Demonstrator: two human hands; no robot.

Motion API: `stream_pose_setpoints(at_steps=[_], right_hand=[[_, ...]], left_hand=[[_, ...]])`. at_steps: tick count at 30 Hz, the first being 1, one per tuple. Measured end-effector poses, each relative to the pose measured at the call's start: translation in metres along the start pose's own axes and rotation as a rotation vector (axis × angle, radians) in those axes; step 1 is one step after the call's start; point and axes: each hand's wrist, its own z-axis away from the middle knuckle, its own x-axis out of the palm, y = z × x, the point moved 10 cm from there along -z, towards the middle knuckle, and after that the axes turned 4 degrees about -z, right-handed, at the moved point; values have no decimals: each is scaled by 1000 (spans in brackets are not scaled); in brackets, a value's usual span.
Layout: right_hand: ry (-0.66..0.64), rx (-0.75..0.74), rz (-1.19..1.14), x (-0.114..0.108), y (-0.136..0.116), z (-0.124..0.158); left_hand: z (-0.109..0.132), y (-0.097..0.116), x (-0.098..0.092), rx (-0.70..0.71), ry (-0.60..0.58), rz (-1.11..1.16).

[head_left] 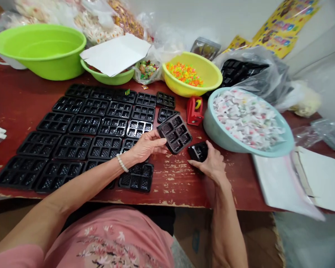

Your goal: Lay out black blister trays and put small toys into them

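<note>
While a single black tray (175,133) is held tilted just above the table (181,182), it is pinched at its near left edge by the left hand (146,145), thumb on top and fingers beneath; the right hand (209,163) is closed over a small stack of trays (197,151) resting on the table just right of the held one, near the pale blue bowl (212,130). To the left, a grid of trays (83,137) is laid out edge to edge in rows, cavities up; the held tray is poised just off the grid's right edge. Judged from this, the tray is best gripped by the rim alone, so that the cavities are kept clean; it should be levelled before it is lowered and squared against its neighbours without overlap; the stack should be pressed flat so that only one thin tray is peeled away at a time. Wrapped sweets (247,117) are heaped in the blue bowl; a yellow bowl (209,74) farther off is part filled with small coloured pieces; a red tape dispenser (194,110) is set between the two. As for writing: yellow printed sheets (281,29) are propped at the far right, but their lettering cannot be read; no brand can be made out on the trays.
</note>
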Motion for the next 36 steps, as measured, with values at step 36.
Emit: stream_pose_setpoints(at_steps=[36], right_hand=[[51,-79,177,3,2,-3]], left_hand=[[-180,59,-16,239,324,-1969]])
